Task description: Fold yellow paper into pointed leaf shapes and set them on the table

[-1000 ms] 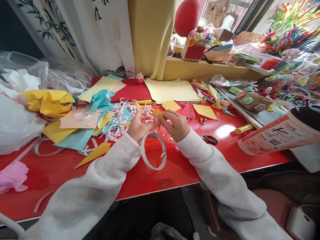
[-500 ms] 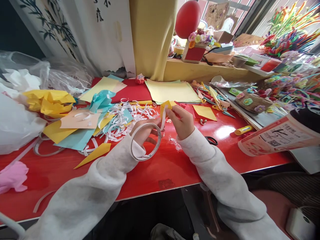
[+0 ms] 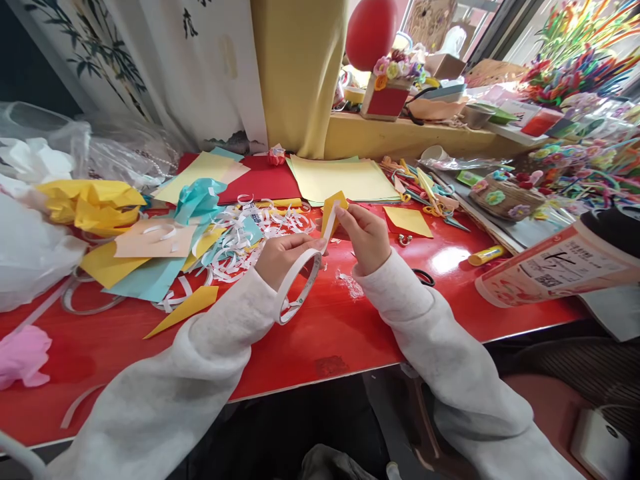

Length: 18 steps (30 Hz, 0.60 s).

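Note:
A small folded yellow paper (image 3: 329, 208) is pinched in my right hand (image 3: 369, 239), with a white strip of tape lying along it. The strip runs down to a roll of white tape (image 3: 299, 287). My left hand (image 3: 286, 259) is closed on the tape near the paper's lower end, and the roll hangs beside that wrist. Exactly what the left fingertips press on is partly hidden. Left of the hands lies a pile of curled white paper strips (image 3: 235, 257) on the red table (image 3: 320, 347).
Sheets of yellow paper (image 3: 345, 179) lie behind the hands. On the right are a large cup (image 3: 555, 263), a yellow glue tube (image 3: 486, 256) and black scissor handles (image 3: 424, 277). Crumpled yellow paper (image 3: 95, 205) and a plastic bag (image 3: 35, 247) sit at left.
The tape roll has turned more edge-on and swung slightly right. The yellow paper has tilted up, showing more of the tape strip along it. The camera view has shifted slightly.

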### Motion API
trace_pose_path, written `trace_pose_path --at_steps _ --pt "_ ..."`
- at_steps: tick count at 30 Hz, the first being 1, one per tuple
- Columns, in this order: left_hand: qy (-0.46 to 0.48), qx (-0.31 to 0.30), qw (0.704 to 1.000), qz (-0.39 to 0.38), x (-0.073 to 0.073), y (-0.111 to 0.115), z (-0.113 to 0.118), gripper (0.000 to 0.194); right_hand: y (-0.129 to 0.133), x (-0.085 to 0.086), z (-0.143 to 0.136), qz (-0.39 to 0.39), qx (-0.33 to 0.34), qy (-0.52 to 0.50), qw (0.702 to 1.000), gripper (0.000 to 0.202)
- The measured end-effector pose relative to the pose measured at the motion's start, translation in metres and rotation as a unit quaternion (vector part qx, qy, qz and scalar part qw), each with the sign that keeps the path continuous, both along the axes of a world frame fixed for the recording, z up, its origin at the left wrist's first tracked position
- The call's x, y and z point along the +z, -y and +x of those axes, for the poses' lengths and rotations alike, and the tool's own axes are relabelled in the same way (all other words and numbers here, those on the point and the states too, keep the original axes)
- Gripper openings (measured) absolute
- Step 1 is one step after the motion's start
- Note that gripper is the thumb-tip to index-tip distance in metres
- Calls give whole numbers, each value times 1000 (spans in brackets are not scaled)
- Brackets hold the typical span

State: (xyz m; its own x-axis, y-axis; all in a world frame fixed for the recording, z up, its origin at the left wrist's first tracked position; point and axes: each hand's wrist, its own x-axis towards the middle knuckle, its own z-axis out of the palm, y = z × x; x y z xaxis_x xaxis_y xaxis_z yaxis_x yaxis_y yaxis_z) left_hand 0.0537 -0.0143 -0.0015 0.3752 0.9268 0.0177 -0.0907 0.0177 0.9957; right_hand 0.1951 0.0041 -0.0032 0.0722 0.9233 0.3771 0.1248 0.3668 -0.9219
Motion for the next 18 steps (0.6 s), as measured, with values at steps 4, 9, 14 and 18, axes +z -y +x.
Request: trace_pose_path --at_steps 4,9,14,18 --pt "-9 10 1000 5 -2 0 2 20 3 4 -1 -8 17 -6 1000 26" --pt "-19 16 1000 -2 -3 -1 3 22 7 8 -2 -34 38 -61 997 25" --pt "-28 16 999 -27 -3 -1 3 23 9 10 -1 -49 43 -69 996 28" --pt "-42 15 998 -47 -2 -1 3 24 11 11 -1 -56 51 -73 994 31"
